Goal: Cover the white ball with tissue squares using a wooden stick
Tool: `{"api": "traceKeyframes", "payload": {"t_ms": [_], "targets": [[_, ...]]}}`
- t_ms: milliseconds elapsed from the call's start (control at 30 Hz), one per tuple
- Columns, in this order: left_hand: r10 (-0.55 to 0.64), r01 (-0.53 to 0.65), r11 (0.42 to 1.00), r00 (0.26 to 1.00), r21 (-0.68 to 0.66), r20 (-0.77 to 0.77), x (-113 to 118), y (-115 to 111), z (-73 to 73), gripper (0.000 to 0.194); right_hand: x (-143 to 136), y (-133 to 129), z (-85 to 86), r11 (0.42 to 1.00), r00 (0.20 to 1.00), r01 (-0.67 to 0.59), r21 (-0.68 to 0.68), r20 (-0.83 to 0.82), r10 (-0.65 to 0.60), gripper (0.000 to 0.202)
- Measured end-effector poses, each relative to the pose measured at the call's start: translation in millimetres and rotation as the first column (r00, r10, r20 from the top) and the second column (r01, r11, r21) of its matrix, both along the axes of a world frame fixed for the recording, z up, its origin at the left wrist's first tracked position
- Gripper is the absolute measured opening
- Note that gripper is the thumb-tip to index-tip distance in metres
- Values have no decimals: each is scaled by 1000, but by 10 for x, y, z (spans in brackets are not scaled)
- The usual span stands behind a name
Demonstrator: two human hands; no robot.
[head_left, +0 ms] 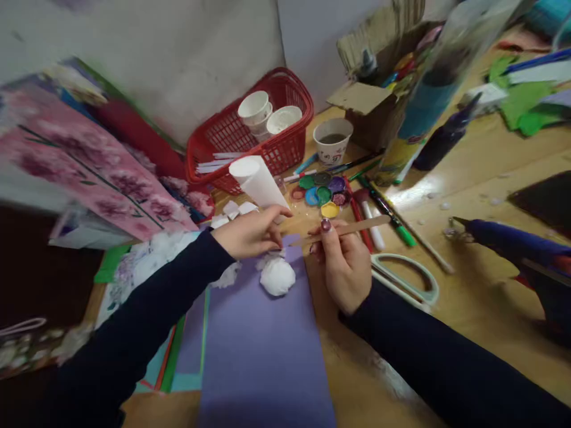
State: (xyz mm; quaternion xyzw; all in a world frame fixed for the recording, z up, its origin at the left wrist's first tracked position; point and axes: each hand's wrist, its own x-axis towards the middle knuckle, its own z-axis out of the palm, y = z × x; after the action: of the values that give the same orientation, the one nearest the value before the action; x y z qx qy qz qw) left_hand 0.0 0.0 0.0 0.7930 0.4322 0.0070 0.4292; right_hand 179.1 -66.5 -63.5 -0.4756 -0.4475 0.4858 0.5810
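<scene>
In the head view my right hand (345, 264) is closed around a flat wooden craft stick (366, 224), pinched under the thumb, with its thin end pointing left. My left hand (252, 232) reaches over the top of a purple sheet (267, 356), palm down, fingers apart and apparently holding nothing. Just below those fingers a white crumpled paper ball (277, 277) rests on the sheet. A smaller wad of white paper (227, 275) lies left of it, partly covered by my left wrist. White-handled scissors (408, 279) lie beside my right wrist, their blades hidden.
Paint pots (323, 193) and a white paper roll (261, 181) are beyond my hands. Behind stand a red basket (250, 142) with paper cups and a cup of dark liquid (333, 141). At right are markers (397, 226), a tall bottle (423, 113) and a blue glue gun (513, 244).
</scene>
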Motion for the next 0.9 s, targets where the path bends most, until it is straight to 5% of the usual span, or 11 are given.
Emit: {"api": "traceKeyframes", "payload": {"t_ms": [200,500,900], "targets": [[77,-74,996,993,-43,92,-95,-56,-104,54,-17,32,2,1000,1000,4,-1,15,-4,33],[37,-36,999,999,19,-36,-57,-63,112,53,-6,42,18,1000,1000,-9,1,4,9,33],[-16,39,989,987,140,-160,-52,-74,-24,56,-12,46,-1,999,996,-35,-39,79,38,40]]}}
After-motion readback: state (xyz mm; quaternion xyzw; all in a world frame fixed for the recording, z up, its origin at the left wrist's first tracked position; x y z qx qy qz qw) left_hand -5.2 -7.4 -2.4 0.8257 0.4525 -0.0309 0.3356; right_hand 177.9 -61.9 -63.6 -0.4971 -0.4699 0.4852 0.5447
